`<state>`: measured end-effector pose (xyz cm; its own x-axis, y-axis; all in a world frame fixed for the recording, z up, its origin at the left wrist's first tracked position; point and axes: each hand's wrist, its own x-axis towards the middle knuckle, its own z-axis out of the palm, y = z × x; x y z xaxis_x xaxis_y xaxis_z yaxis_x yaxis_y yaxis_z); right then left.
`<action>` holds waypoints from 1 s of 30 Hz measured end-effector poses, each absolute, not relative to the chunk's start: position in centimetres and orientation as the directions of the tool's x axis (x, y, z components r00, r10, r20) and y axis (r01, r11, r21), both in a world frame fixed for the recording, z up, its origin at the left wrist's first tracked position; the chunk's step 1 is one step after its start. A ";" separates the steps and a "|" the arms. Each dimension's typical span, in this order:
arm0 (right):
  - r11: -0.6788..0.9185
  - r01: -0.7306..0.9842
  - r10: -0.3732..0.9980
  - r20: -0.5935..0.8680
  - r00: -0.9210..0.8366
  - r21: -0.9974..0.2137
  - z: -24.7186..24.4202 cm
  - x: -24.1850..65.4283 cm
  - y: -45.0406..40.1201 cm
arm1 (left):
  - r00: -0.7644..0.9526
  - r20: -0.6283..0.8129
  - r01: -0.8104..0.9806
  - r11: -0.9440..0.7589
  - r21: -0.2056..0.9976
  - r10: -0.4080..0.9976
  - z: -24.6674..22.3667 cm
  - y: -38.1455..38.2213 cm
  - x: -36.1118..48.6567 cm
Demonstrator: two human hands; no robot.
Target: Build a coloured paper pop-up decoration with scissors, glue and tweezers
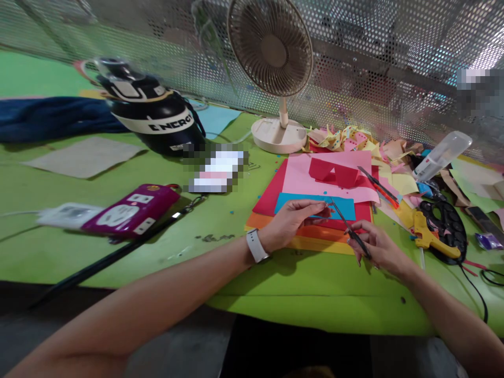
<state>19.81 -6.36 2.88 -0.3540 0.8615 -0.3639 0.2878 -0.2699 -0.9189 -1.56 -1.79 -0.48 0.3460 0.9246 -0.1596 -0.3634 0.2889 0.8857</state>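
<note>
My left hand point(293, 223), with a white-banded watch at the wrist, is closed in a pinch on a small piece of paper, mostly hidden by the fingers. My right hand point(372, 244) grips slim, dark-handled scissors point(356, 241). Their thin tips point up and left, close to the left fingertips. Beneath both hands lies a strip of blue paper point(346, 209) on a stack of red paper point(268, 197), with orange and yellow sheets point(315, 242) below. Behind it is pink paper point(297, 173) carrying a folded red paper piece point(334, 173) with a triangular notch.
An orange-and-black utility knife point(380, 188) lies right of the stack, near a yellow glue gun point(435, 239) and paper scraps point(354, 140). A fan point(277, 134) stands behind. Leftward are a phone point(218, 172), a purple power strip point(132, 210) and a large black bottle point(157, 123).
</note>
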 end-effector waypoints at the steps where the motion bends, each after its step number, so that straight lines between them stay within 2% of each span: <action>1: -0.271 0.278 0.861 -0.361 -0.358 -0.922 2.8 19.8 -6.4 | 0.346 -0.163 -0.356 0.290 0.888 0.924 -0.5 -1.8 -1.6; 20: -0.260 0.267 0.848 -0.352 -0.396 -0.928 2.2 20.0 -6.4 | 0.383 -0.175 -0.393 0.331 0.858 0.907 -0.8 -1.9 -1.3; 30: -0.222 0.324 0.856 -0.343 -0.387 -0.920 1.7 20.1 -6.2 | 0.382 -0.221 -0.366 0.366 0.855 0.897 -0.9 -1.7 -1.3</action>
